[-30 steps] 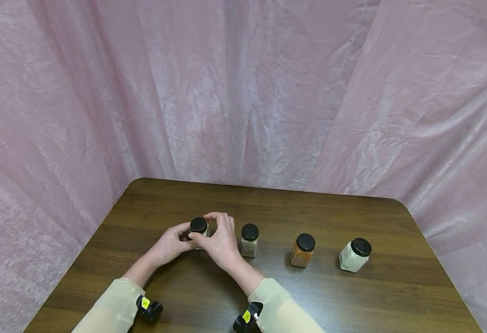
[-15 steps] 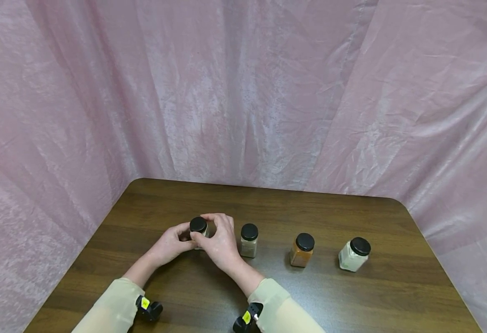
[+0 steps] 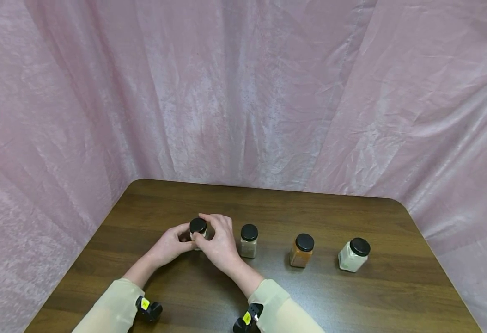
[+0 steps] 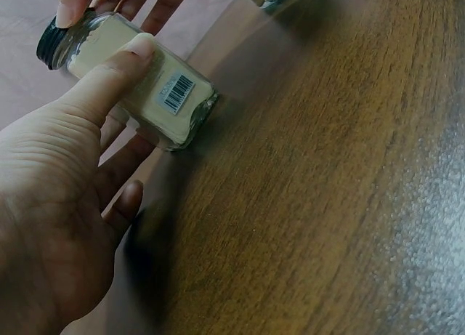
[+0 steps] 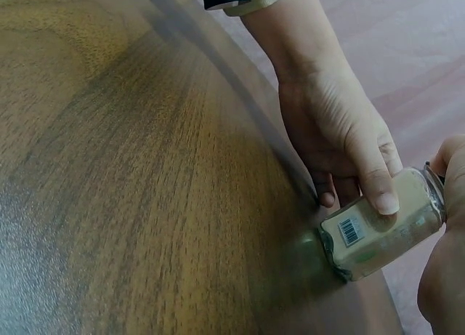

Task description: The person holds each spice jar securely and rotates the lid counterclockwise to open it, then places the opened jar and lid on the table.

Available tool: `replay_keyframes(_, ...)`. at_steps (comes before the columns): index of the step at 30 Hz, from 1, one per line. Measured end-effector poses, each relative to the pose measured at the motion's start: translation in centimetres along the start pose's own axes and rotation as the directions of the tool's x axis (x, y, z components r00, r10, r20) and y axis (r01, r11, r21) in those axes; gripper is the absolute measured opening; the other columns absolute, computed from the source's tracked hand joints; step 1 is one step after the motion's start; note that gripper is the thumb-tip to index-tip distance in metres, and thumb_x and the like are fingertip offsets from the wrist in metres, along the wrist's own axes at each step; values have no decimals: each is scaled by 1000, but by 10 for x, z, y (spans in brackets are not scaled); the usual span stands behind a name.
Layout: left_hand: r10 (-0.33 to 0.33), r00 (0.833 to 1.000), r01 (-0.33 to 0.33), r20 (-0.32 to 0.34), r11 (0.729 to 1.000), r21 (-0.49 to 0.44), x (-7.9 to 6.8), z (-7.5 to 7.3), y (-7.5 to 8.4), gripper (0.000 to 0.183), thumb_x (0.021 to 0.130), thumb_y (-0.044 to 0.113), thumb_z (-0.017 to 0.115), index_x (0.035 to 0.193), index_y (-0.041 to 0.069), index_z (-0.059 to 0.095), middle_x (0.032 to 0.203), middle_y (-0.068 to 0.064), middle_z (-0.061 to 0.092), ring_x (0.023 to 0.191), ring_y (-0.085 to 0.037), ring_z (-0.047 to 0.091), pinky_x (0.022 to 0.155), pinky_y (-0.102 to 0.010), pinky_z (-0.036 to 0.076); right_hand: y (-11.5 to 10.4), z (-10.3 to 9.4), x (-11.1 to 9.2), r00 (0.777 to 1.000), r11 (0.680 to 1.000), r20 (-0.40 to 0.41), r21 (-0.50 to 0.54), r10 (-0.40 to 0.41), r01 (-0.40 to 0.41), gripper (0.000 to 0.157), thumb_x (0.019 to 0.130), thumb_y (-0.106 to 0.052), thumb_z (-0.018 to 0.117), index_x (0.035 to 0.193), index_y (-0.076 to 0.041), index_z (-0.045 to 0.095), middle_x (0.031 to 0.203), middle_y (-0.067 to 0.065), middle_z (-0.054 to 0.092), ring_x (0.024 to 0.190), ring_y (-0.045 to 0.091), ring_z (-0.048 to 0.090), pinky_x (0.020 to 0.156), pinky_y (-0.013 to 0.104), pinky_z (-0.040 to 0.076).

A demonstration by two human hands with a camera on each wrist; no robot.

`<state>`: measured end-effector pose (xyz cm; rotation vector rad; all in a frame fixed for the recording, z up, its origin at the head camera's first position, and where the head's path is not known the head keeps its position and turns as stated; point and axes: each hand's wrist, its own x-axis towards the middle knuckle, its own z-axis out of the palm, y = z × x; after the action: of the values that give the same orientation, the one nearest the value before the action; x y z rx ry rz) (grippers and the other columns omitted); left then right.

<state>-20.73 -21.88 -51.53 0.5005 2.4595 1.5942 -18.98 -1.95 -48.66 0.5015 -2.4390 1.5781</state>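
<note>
Left wrist view, and here's the left hand [image 4: 65, 142] gripping the held jar [image 4: 154, 102], thumb pressed to its face, right beside a white label [image 4: 175, 93] printed with a barcode! There's fine print along those bars, too small to read. Up top, the right hand [image 3: 219, 240] pinches around the black lid [image 4: 49, 46]. Over to the head view: the held jar is at the left end of the row, then a greyish jar [image 3: 248, 249], an orange jar [image 3: 300, 257] and a white jar [image 3: 350, 260], all capped in black on the brown table [image 3: 376, 305].
</note>
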Motion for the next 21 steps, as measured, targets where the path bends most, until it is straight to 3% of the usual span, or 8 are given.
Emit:
replay_keyframes(10,4,1000,-3,-13,1000,19,1,0,0,43,91,30,80,131,22,67,121,-2,69,103,-25,61,86,-30,51,1,-1,1,1000,1000,24,-12,-8,8,54,87,-18,74,140,-21,64,130,-5,59,129,15,42,104,38,41)
replay_keyframes(21,-13,1000,13,-2,1000,16,-1,-1,2,45,92,26,79,135,18,65,124,-2,69,108,-22,63,91,-29,51,1,-1,0,999,1000,39,22,-5,4,67,88,-30,79,148,-17,54,136,-8,57,134,16,39,106,40,39)
